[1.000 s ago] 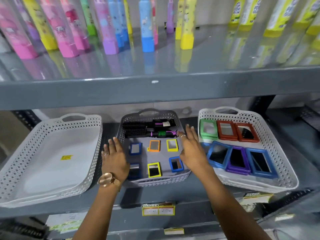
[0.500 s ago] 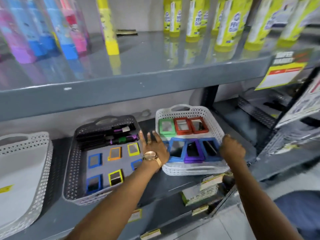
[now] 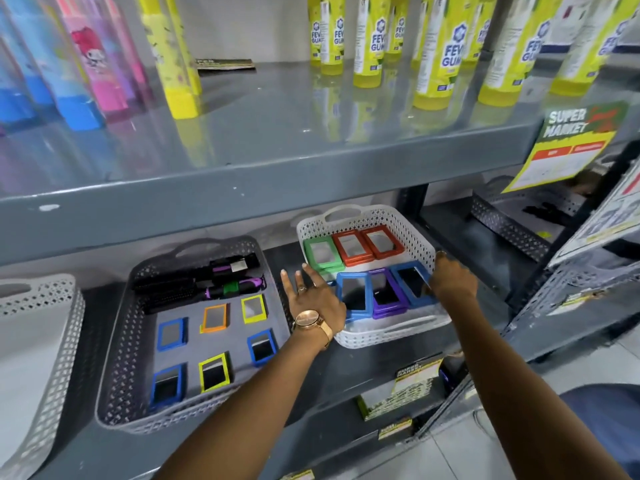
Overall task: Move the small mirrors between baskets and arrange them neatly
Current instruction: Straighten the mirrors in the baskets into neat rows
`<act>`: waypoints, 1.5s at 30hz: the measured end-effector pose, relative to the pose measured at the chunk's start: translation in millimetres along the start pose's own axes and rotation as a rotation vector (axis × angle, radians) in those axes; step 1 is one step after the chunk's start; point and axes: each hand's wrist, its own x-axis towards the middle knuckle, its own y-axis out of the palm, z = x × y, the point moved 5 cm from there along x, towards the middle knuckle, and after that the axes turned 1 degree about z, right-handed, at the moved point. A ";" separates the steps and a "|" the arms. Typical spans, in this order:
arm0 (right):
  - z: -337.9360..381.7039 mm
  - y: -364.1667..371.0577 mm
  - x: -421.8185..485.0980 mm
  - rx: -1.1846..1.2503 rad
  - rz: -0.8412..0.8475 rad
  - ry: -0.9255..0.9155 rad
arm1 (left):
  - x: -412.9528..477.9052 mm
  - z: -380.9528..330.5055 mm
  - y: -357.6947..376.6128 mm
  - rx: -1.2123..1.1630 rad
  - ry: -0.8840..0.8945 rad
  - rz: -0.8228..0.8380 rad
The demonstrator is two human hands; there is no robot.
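My left hand (image 3: 317, 299), fingers spread and holding nothing, rests at the white basket (image 3: 388, 336)'s left wall. My right hand (image 3: 452, 280) curls over its right rim; whether it grips, I cannot tell.

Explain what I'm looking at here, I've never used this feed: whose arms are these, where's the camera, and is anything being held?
There is no machine: a person works with bare hands, and the one picture comes from a camera worn on their head, looking down at a grey shop shelf. The left hand, with a wristwatch, is spread open at the left edge of the white basket. The right hand rests on that basket's right rim; its fingers look curled there, but a real grip can't be confirmed. The white basket holds larger mirrors. The grey basket holds six small mirrors and some hairbrushes.
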 end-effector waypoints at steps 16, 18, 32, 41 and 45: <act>0.7 -27.0 -18.6 0.443 -0.345 -0.006 | -40.7 48.2 -42.3 -0.186 0.051 -0.363; 25.2 -33.7 -52.7 0.583 -0.445 -0.071 | -62.6 88.9 -55.3 -0.138 0.001 -0.447; 391.6 62.4 -333.1 0.774 0.359 -1.078 | -197.2 375.0 -61.6 -0.024 -0.598 -0.524; 459.9 119.3 -367.1 0.682 0.593 -0.712 | -252.1 501.3 -43.9 -0.206 -0.901 -0.373; 459.6 120.6 -366.9 0.695 0.556 -0.650 | -252.0 521.4 -40.2 -0.192 -0.846 -0.327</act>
